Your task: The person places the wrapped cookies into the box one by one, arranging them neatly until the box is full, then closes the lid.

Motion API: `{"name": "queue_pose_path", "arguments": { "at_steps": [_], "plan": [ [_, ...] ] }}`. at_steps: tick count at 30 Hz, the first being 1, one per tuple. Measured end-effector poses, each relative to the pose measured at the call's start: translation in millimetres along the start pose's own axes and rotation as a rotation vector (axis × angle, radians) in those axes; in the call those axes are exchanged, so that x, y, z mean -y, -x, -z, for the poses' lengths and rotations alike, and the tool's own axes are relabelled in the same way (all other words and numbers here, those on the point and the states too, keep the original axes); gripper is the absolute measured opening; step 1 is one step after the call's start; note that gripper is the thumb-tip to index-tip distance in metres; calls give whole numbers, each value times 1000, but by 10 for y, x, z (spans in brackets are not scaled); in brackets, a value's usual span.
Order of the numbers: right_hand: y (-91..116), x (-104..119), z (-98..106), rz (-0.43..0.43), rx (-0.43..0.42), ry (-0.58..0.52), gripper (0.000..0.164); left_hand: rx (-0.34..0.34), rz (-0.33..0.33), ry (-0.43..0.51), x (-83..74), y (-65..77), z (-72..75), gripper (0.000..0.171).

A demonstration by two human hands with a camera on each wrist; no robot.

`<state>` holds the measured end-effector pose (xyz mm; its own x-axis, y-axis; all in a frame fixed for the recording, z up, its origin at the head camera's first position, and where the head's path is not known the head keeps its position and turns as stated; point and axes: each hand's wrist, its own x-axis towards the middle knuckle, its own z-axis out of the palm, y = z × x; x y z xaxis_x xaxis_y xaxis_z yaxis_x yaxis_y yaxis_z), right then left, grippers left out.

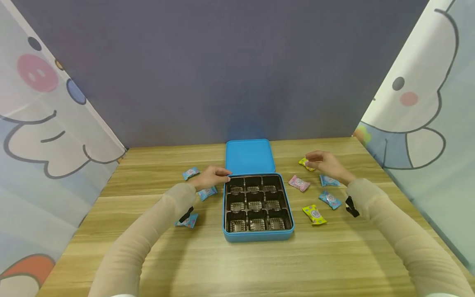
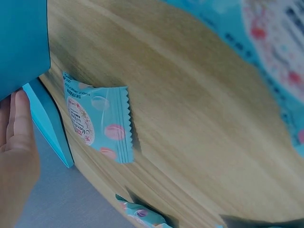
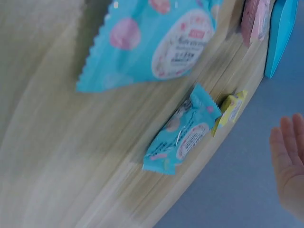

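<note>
Wooden table [image 1: 222, 268] bears the blue box [image 1: 258, 236] mid-surface; left hand [image 1: 210, 178], fingers straight against it, might skew it by pushing; right hand [image 1: 328, 166], fingers loosely extended at far yellow sweet [image 1: 303, 162], could misjudge height, knocking it away.

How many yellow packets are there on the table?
2. One yellow packet lies nearer the person, right of the box; the other yellow packet lies farther back, partly covered by the right hand in the head view. More could be hidden.
</note>
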<state>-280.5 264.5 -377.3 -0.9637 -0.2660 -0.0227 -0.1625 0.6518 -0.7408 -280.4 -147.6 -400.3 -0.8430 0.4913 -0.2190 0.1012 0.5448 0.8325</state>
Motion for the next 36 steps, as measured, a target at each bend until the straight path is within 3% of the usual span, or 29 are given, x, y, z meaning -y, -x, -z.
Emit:
{"name": "queue_pose_path", "arguments": {
  "at_steps": [14,22,36],
  "plan": [
    [-161,-158,100,-55,4,126,50,14,50,39,-44,1,39,40],
    [-209,-232,83,-105,9,121,52,15,59,37,-8,-5,26,40],
    [-349,-361,-46,-85,10,105,59,14,73,48,-10,35,11,41]
  ]
}}
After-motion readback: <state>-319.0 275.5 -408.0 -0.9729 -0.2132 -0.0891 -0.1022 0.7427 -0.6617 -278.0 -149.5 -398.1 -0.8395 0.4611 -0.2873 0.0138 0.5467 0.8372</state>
